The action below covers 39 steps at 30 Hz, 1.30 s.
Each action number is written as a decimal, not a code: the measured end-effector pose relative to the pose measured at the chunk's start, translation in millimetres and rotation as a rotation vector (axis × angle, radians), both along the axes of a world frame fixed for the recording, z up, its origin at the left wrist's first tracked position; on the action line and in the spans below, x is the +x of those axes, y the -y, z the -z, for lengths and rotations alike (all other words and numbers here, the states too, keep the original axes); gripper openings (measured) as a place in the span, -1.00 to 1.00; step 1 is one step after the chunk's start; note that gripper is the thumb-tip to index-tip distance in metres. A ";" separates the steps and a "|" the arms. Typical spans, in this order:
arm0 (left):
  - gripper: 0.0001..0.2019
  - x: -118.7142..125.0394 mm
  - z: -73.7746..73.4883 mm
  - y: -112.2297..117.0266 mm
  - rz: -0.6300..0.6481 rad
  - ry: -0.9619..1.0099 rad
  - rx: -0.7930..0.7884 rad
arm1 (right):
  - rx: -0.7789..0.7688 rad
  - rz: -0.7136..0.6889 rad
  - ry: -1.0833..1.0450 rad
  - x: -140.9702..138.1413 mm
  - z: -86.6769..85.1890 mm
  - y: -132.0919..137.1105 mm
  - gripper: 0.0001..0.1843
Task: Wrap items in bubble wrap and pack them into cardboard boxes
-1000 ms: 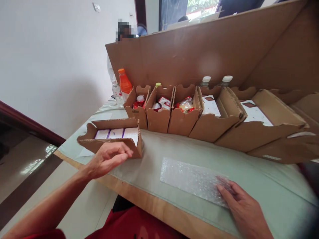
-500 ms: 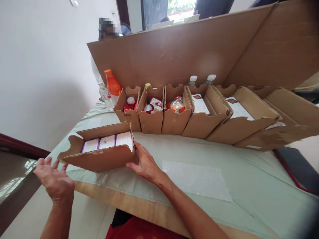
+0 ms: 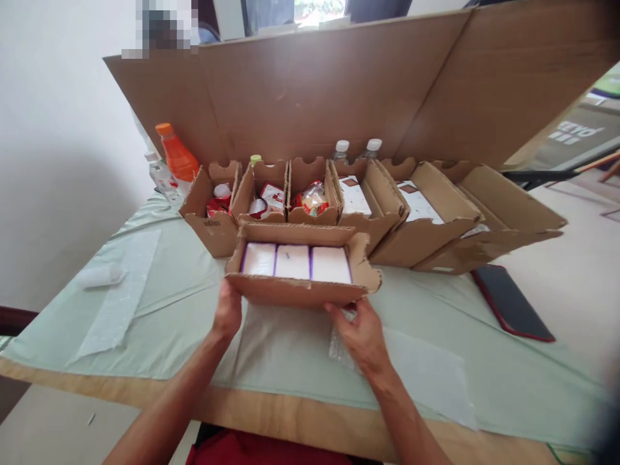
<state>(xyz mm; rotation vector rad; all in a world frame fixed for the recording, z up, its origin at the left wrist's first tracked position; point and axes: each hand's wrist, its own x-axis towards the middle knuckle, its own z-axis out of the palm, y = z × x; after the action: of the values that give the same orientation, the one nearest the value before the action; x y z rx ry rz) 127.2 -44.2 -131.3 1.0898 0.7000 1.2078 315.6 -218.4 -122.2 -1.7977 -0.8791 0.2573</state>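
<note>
Both hands hold an open cardboard box [image 3: 290,294] in front of me, above the cloth-covered table. Three white packs with purple edges, the middle one [image 3: 293,261], stand side by side inside. My left hand [image 3: 227,311] is closed on the box's left end, its fingertips partly hidden. At the lower right corner, my right hand [image 3: 361,332] grips the box, thumb along the front wall and fingers underneath. The notched end of the box points right. Under and beside my right hand lies a clear plastic bubble sheet [image 3: 426,371].
Several cardboard bins, such as the one holding a red snack pack [image 3: 310,197], line the back before a tall cardboard panel [image 3: 310,103]. An orange bottle [image 3: 179,155] stands left. Another plastic sheet [image 3: 123,290] and a white roll [image 3: 99,276] lie left; a dark pad [image 3: 511,303] right.
The box has swung round and moved right, its notched end now pointing right instead of left. My left hand, open beside the box before, has closed on it. The view has shifted.
</note>
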 end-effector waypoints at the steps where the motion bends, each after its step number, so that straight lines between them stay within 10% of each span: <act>1: -0.28 17.8 -2.4 -3.2 0.044 -0.014 0.036 | -0.010 0.041 -0.002 9.1 0.5 4.5 -0.54; 6: -0.29 53.4 -14.0 -8.2 0.022 -0.075 0.178 | 0.049 -0.006 -0.009 44.6 -4.7 35.9 -0.39; 13: -0.52 -28.0 5.2 52.4 0.000 -0.568 0.207 | -0.345 0.214 0.383 96.5 18.6 163.0 -0.47; 17: -0.74 -35.0 5.5 96.4 0.287 -0.761 0.428 | -0.524 0.179 0.412 79.1 34.1 195.1 -0.59; 25: -0.19 30.9 -44.4 111.4 0.880 -0.625 1.032 | -0.367 -0.367 0.303 4.3 -65.8 195.4 -0.83; 30: -0.89 14.1 -62.7 104.4 1.188 -0.634 0.820 | -0.296 -0.484 0.323 -15.3 -110.2 185.6 -0.87; 35: -0.79 -39.5 -63.4 67.5 1.045 -0.700 0.294 | -0.275 -0.336 0.224 -19.6 -90.9 131.6 -0.85; 39: -0.76 -57.2 -40.3 37.5 0.562 -0.964 0.475 | -0.307 -0.248 0.223 -13.6 -33.8 77.4 -0.65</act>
<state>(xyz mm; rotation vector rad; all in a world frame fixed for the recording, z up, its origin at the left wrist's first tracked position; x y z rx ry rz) 70.0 -81.7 -91.1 2.1426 0.7405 0.2993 302.0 -295.8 -88.4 -2.0260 -1.2811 0.3710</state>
